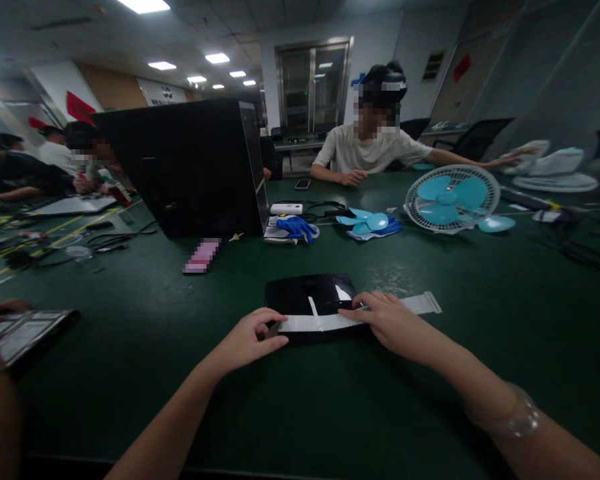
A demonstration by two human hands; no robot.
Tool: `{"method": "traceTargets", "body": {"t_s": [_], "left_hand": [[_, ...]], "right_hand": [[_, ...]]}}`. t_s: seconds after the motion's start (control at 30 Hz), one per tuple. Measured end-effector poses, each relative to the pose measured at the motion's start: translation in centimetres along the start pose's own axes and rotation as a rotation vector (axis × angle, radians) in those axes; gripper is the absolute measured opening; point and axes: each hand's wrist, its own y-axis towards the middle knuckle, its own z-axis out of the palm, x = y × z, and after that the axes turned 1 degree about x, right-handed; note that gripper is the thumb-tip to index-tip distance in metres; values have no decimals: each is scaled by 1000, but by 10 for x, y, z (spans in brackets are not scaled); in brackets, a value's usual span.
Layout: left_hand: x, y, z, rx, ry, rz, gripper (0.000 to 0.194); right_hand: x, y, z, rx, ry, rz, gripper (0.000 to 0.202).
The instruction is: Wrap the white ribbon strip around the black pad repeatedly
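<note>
At the far left edge another person's hand (0, 308) lay by a flat grey device (27, 331) on the green table (130, 373). Further back on that side, black cables (115, 239) trailed toward a big black computer case (190, 167) standing upright, with a pink object (203, 257) lying just in front of it. Near the middle, close to the wearer, the left hand (247, 337) was pinched narrowly on the left end of a white ribbon cable (330, 320), thumb and fingers closed on its dark plug. The ribbon cable ran flat across the near edge of a glossy black box (313, 300) that sat on the table between the two hands, and its far end stuck out past the box to the right. The right hand (387, 320) pressed down on the ribbon with fingers stretched nearly flat, holding it against the box rather than gripping it; a clear bracelet (517, 417) circled that wrist. Behind the box lay a blue glove (295, 227) and loose blue fan blades (367, 221). To the right stood a white fan grille (453, 198) with blue blades inside. Across the table a person in a pale shirt (365, 150) sat with one arm reaching right, toward white fan parts (555, 170).
</note>
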Motion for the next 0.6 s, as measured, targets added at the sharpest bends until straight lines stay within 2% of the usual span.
{"method": "traceTargets", "body": {"t_s": [0.1,0.2,0.43,0.6], "left_hand": [[-2,-3,0,-49,158,77,56],[-3,-5,0,-65,255,54,59],[-6,-6,0,-89,335,71,39],[-4,-4,0,-109,391,96,34]], "right_hand": [[2,2,3,7,17,20,59],[3,4,6,14,41,23,57],[-2,6,12,51,44,42,57],[12,6,8,21,84,24,56]]}}
